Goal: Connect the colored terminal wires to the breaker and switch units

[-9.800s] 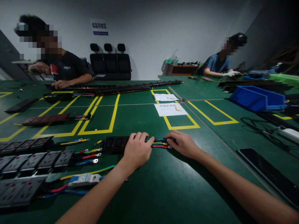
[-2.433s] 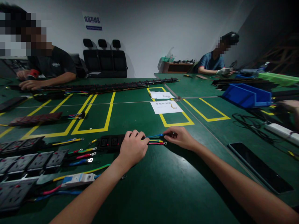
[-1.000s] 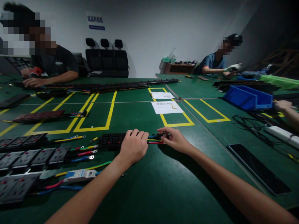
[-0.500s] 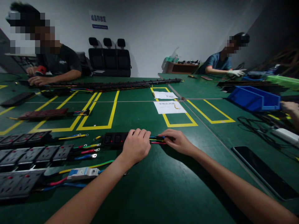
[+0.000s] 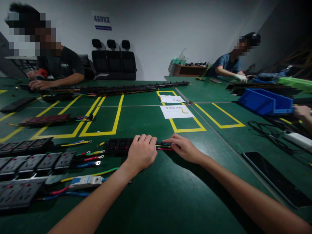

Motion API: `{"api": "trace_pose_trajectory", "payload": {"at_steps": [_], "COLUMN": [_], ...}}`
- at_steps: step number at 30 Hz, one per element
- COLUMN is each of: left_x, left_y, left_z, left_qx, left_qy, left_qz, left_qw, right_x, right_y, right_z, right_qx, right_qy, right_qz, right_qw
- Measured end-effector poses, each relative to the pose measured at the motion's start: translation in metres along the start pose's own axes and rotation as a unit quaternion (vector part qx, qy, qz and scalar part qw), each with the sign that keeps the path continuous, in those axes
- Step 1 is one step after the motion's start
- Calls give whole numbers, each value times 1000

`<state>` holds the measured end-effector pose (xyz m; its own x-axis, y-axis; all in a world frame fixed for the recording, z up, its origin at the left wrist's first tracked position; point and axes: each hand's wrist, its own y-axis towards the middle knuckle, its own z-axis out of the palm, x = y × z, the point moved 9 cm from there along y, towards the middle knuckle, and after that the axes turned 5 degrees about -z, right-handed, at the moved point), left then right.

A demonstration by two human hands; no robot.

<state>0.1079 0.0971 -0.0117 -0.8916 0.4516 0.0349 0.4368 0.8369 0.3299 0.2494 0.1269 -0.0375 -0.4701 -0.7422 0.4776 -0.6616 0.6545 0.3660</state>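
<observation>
My left hand (image 5: 142, 151) is wrapped over the right end of a black socket strip (image 5: 118, 147), which lies on the green table (image 5: 156, 201). Out of that end come blue, yellow-green and red wires (image 5: 163, 147). The fingers of my right hand (image 5: 183, 148) are closed on these wires; the wire tips are partly hidden by the fingers. To the left lie several more socket modules (image 5: 36, 162), their coloured leads ending in ring terminals (image 5: 97, 162). A white and blue circuit breaker (image 5: 86, 181) sits beside my left forearm.
A phone (image 5: 275, 178) lies at right, near black cables (image 5: 265, 136) and a white power strip (image 5: 298, 142). Beyond are a blue bin (image 5: 265, 102), paper labels (image 5: 176, 111) and a long black strip (image 5: 117, 88). Two co-workers sit across the table; another person's hand (image 5: 303, 112) shows at the right edge.
My hands keep nearly the same hold; the right fingers have shifted slightly on the wires. The far-right co-worker's gloved hand has moved left and lower.
</observation>
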Motion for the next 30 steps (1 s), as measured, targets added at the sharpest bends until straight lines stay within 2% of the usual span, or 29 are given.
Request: {"api": "trace_pose_trajectory", "payload": {"at_steps": [6,11,15,19,22,30], "left_x": [-1,0,0,0,0,-1], "left_y": [-1,-1,-1,0,0,0], "left_z": [-1,0,1,2,0,-2], "left_qx": [5,2,-5,-1,1,2], "left_qy": [-3,-8,-6,-2,-9,-12], "left_qz": [15,14,10,9,5,6], "left_qw": [1000,1000,1000,1000,1000,1000], "right_x": [-6,-7,-7,-19,-27,-27], "right_y": [-1,-1,-3,-9,-12,-10], "right_z": [-2,-4,-16,-31,-37,-35], "right_qx": [-16,-44,-109,-188,-222,-207], "right_qy": [6,12,-2,-19,-15,-5], "right_qz": [34,30,34,75,101,106], "right_qw": [999,998,993,979,970,973]}}
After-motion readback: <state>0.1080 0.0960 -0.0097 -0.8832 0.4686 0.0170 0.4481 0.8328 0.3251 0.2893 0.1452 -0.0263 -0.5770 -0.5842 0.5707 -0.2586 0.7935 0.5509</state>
